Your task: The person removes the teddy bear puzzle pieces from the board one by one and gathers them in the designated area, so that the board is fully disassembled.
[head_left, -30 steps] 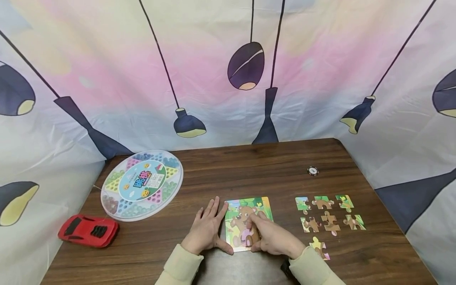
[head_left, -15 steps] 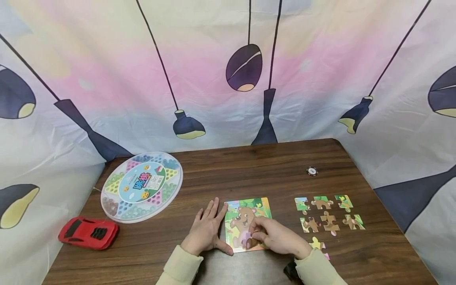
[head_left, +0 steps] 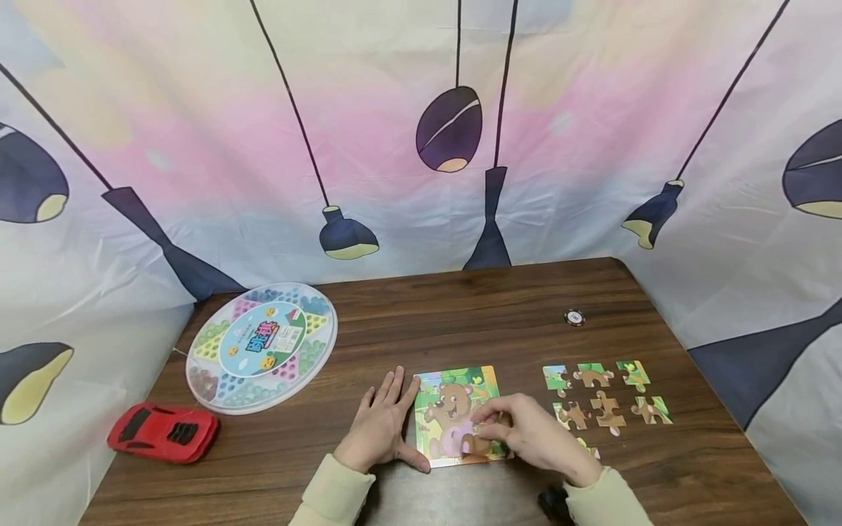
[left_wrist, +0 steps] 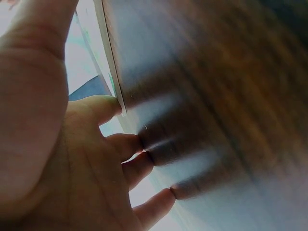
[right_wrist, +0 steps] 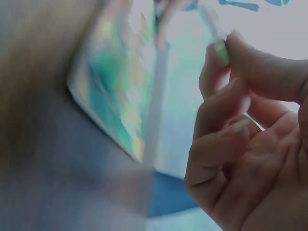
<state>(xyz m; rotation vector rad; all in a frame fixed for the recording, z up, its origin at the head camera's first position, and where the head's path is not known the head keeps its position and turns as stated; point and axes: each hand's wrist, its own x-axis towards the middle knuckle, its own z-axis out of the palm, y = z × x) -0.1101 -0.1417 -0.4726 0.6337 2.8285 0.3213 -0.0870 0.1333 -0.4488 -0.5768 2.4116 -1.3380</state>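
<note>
A square bear jigsaw puzzle lies flat on the table in the head view. My left hand rests beside its left edge with fingers spread, the thumb at the near left corner. In the left wrist view, the fingertips meet the tabletop next to the puzzle's pale edge. My right hand is over the lower right part of the puzzle. Between its thumb and index finger it pinches a small puzzle piece with a green edge, raised above the puzzle in the right wrist view.
Several loose puzzle pieces lie in rows to the right, the nearest yellow one partly covered by my right arm. A poker chip is further back. On the left are a round Chinese checkers set and a red toy car.
My right hand has moved right and lifted off the middle of the puzzle, uncovering the bear's body, and now pinches a piece. The left hand stays in place.
</note>
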